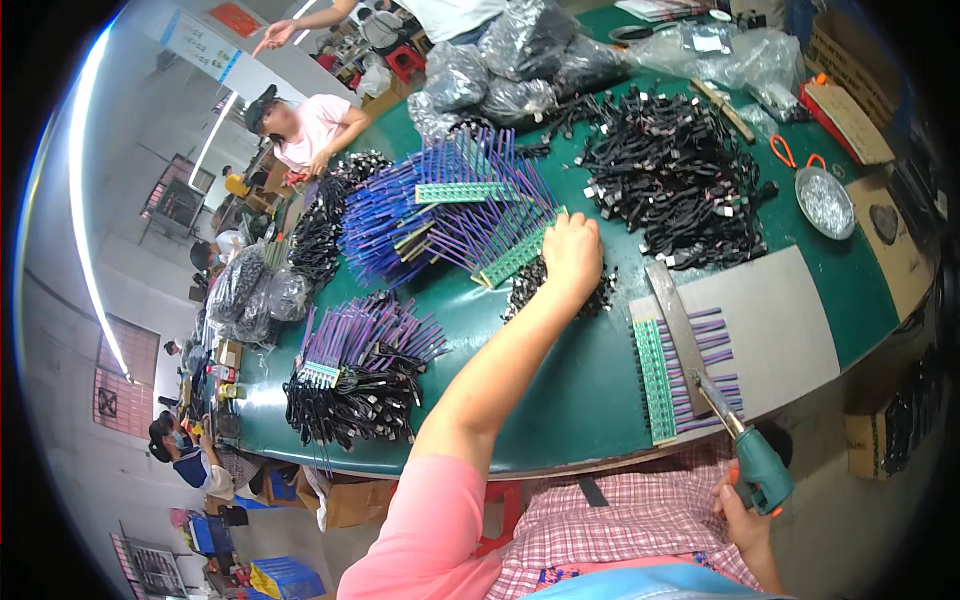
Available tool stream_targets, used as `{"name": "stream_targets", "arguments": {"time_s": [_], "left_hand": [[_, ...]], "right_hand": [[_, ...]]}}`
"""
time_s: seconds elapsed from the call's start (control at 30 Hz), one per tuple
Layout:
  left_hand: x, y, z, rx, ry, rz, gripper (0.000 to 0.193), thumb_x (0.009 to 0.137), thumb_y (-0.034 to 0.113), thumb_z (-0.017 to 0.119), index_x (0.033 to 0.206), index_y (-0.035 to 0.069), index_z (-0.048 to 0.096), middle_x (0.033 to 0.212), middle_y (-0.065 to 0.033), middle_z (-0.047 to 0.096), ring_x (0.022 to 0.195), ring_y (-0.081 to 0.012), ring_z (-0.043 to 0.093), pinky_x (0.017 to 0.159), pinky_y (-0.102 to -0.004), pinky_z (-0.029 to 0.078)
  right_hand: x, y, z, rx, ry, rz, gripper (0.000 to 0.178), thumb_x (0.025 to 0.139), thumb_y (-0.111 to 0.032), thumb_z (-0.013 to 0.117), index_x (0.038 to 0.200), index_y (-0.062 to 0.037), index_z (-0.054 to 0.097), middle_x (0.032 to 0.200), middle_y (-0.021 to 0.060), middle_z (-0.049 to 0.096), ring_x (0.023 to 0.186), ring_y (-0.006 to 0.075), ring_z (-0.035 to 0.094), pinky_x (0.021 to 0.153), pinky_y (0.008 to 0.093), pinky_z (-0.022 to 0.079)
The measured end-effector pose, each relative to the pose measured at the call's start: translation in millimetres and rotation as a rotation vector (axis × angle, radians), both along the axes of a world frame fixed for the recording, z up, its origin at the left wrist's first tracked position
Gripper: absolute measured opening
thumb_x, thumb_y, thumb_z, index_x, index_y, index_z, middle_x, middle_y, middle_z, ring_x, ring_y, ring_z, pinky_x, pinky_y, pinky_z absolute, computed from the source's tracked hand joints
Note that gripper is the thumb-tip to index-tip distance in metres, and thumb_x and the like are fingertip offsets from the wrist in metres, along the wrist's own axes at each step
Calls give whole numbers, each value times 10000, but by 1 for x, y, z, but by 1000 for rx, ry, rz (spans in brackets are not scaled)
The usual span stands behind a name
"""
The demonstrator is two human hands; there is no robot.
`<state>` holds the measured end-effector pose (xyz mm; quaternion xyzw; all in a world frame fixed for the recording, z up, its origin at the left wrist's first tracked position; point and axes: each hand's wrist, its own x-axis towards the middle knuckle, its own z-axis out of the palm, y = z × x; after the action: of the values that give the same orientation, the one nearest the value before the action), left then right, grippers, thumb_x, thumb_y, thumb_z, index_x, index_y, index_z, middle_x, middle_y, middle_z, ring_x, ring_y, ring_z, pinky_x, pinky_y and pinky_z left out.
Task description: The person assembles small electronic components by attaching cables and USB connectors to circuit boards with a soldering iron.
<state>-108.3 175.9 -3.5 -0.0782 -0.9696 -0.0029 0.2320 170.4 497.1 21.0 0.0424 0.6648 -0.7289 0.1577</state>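
Note:
My left hand point(572, 250) reaches forward over the green table point(560, 370) and rests on a green strip rack point(515, 258) of purple cables, next to a small pile of black parts point(530, 285). My right hand point(742, 510) grips a teal power screwdriver point(755, 460) near the table's front edge, its tip at a green strip point(655, 380) with purple cables point(715, 345) lying on a grey board point(780, 320) under a metal bar point(678, 330).
Stacked purple cable racks point(440, 200) lie at centre. Black cable heaps point(680, 170) sit at right, bundles point(350, 370) at left, plastic bags point(520, 60) at the back. A metal dish point(825, 200) and cardboard boxes point(850, 70) stand at right. Other people work along the left.

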Motion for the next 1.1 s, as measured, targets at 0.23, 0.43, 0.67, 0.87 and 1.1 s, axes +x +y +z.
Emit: {"name": "stream_targets", "arguments": {"time_s": [0.23, 0.43, 0.67, 0.87, 1.1], "left_hand": [[19, -1, 22, 320, 62, -216, 110, 775, 80, 595, 848, 39, 523, 794, -129, 551, 802, -329, 531, 695, -423, 450], [62, -4, 24, 550, 6, -197, 120, 791, 31, 629, 898, 22, 577, 816, -126, 591, 776, -278, 568, 699, -366, 456], [118, 10, 43, 1364, -527, -193, 113, 880, 90, 631, 975, 30, 625, 853, -4, 635, 793, -73, 570, 680, -214, 430], [150, 17, 61, 1747, -621, -125, 132, 873, 58, 617, 998, 16, 610, 928, -104, 679, 858, -157, 641, 717, -240, 482], [201, 47, 45, 2089, -1096, -60, 130, 894, 163, 631, 939, 42, 608, 747, -70, 639, 644, -121, 585, 526, -226, 419]], "right_hand": [[-4, -8, 1, -33, -31, -71, 363, 846, -27, 581, 1194, 0, 482, 823, 74, 601, 640, 90, 544, 570, 239, 460], [-2, -10, 2, -96, -40, -96, 353, 849, -21, 578, 1191, -3, 495, 831, 71, 606, 647, 87, 548, 570, 236, 458], [-8, -18, 2, -46, -26, -86, 342, 864, -78, 577, 1181, -36, 455, 801, 63, 576, 602, 88, 531, 504, 214, 425], [-16, -26, 3, -198, 54, -60, 355, 867, -20, 563, 1213, -20, 483, 835, 65, 590, 647, 79, 527, 566, 223, 446], [-40, -51, 16, -153, 65, 7, 189, 843, -4, 606, 1030, -29, 600, 835, 8, 598, 679, 42, 526, 581, 214, 448]]}}
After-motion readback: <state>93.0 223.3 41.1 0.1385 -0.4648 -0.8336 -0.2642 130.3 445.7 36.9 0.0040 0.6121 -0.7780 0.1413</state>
